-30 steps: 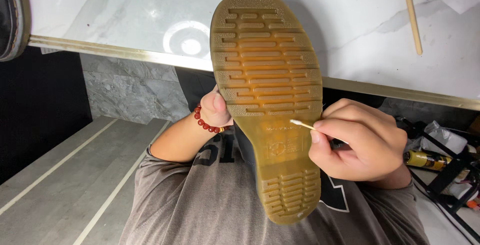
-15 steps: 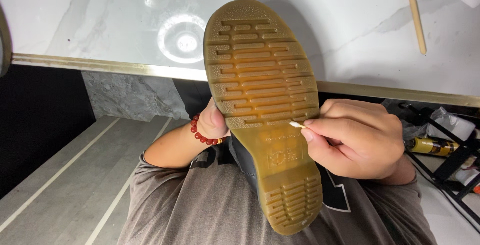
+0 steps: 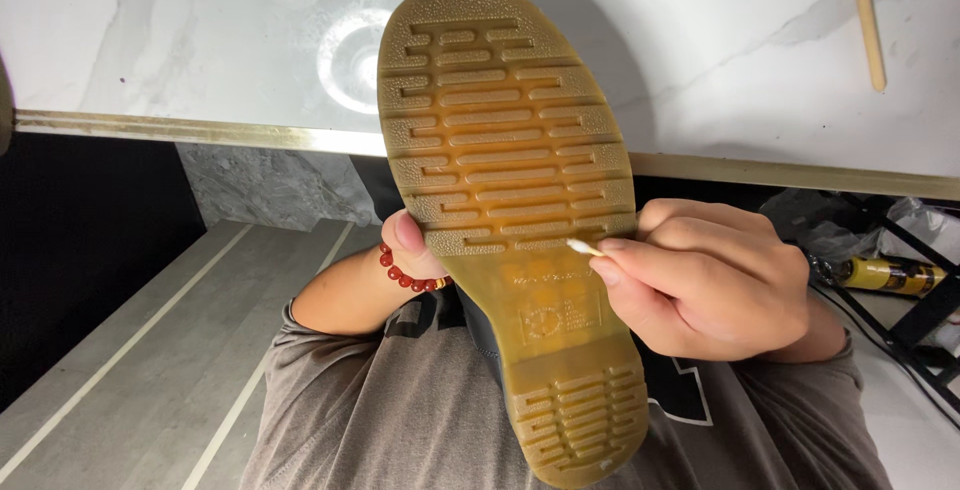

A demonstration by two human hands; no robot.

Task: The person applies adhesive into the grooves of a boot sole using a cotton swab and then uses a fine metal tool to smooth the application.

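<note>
The left hand [image 3: 408, 250] grips the stiff, likely heavy boot [image 3: 510, 210] at its waist, sole up, while the right hand [image 3: 705, 285] pinches a light swab [image 3: 582, 247] against the sole.

Right hand [image 3: 715, 285] presses a cotton swab [image 3: 582, 247] against the boot sole [image 3: 515, 200].

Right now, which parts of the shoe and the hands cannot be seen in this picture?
Head view:
- Shoe: only the tan sole shows; the sole itself hides the upper.
- Left hand: mostly behind the sole; thumb and red bead bracelet show.
- Cotton swab: only the tip shows; right hand covers the stick.
- Wooden stick: cut by the top edge.
</note>
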